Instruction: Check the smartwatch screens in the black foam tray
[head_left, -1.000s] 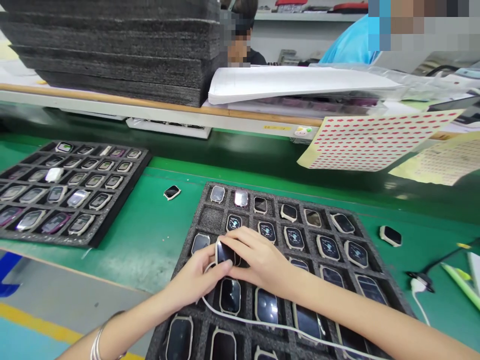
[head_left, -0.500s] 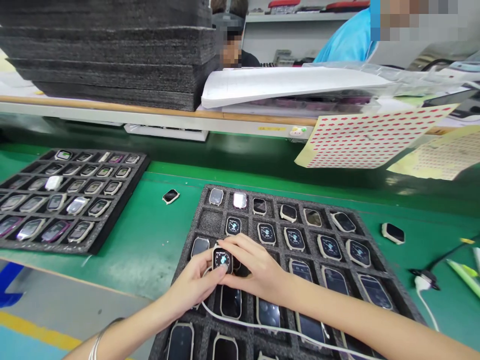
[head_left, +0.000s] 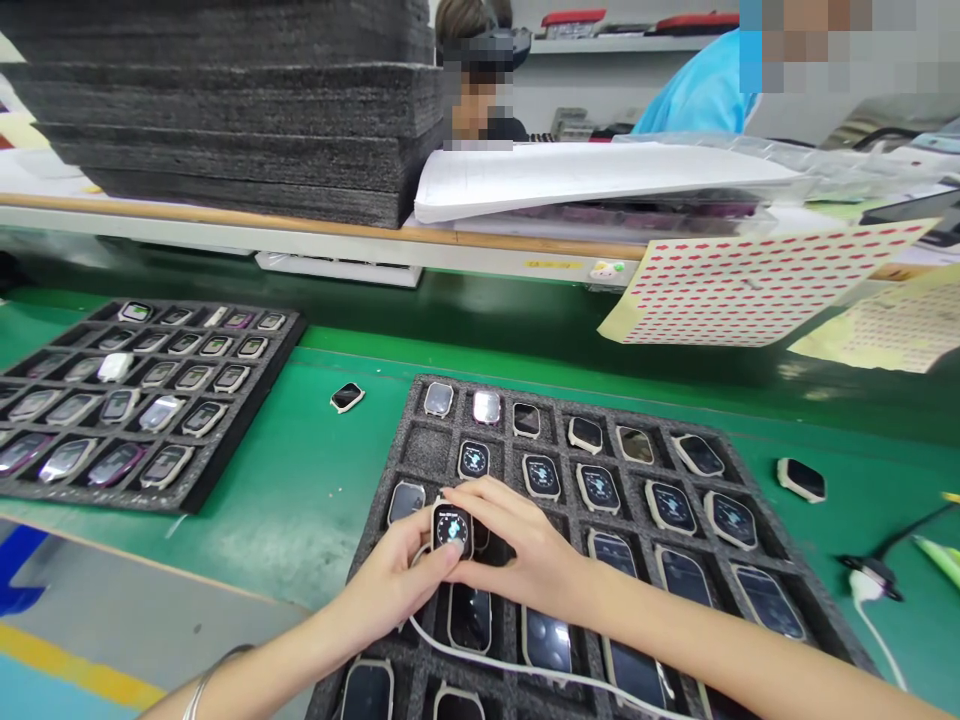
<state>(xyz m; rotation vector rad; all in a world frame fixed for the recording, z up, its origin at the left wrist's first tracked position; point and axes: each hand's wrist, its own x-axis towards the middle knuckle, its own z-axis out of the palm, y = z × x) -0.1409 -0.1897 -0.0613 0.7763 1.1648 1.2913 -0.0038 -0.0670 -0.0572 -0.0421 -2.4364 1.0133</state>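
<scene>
A smartwatch case [head_left: 452,524] without a strap, its dial lit, is held above the near foam tray [head_left: 426,452]. My left hand [head_left: 401,568] is closed on its left side, thumb across the lower screen. My right hand [head_left: 517,545] is closed round the top and right edges, fingertips at the upper corner and thumb below. A white cable [head_left: 517,665] runs from behind my left hand over the tray to the right; its end is hidden. Beneath and around my hands, more watch cases [head_left: 541,475] sit in the tray's compartments, several with lit dials.
Another foam tray [head_left: 283,375] of watch cases lies at left. Single watches lie on the green bench, one between the trays [head_left: 347,397], one at right [head_left: 801,480]. Stacked black foam [head_left: 247,110] and papers [head_left: 600,175] occupy the shelf. A white plug [head_left: 868,582] lies right. Two people are beyond.
The view has shifted slightly, so everything appears a little lower and to the right. Both hands keep the same hold on the watch.
</scene>
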